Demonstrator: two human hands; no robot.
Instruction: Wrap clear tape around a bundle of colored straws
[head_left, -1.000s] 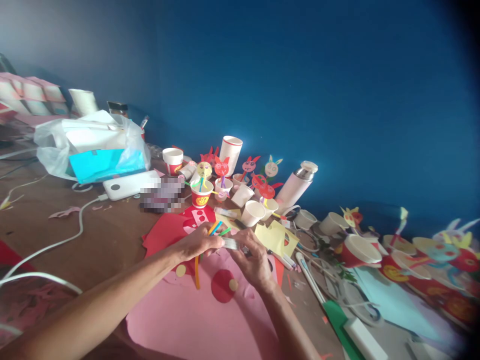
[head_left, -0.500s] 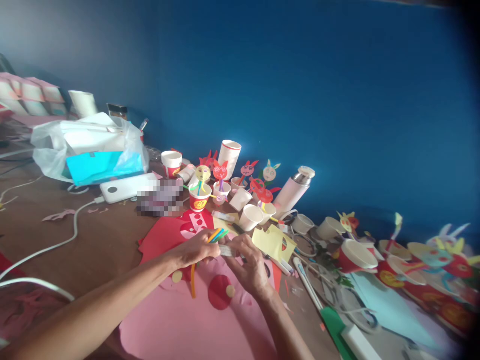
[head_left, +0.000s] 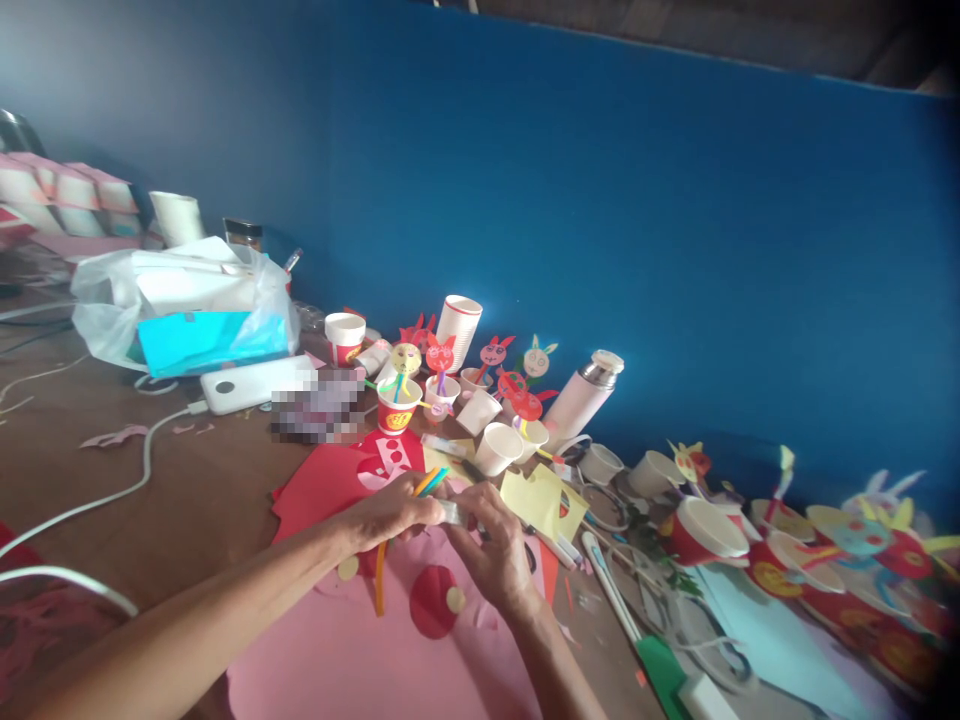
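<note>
My left hand (head_left: pixel 405 508) is closed around a small bundle of thin coloured strips. Orange and blue ends of the strips (head_left: pixel 432 481) stick out above the fingers, and an orange length hangs below onto the pink paper. Close beside it, my right hand (head_left: pixel 491 540) has its fingers bent round a small whitish, shiny piece (head_left: pixel 451 512) that both hands touch; its kind is hard to make out. Beneath the hands lie large pink paper (head_left: pixel 322 650) and red paper (head_left: pixel 307 490). A dark red paper disc (head_left: pixel 433 603) and a small cream disc rest on the pink sheet.
Behind the hands stand paper cups (head_left: pixel 501 448), several with paper animal faces, and a pink thermos (head_left: pixel 581 400). Yellow cut paper (head_left: pixel 541 505) lies to the right. A white power bank (head_left: pixel 255 384) and a plastic bag (head_left: pixel 105 310) are at left. More decorated cups (head_left: pixel 709 530) sit right.
My view has tilted up a little. Both hands stay close together around the whitish piece, and the strips remain in my left hand, with their upper ends at a slightly different angle.
</note>
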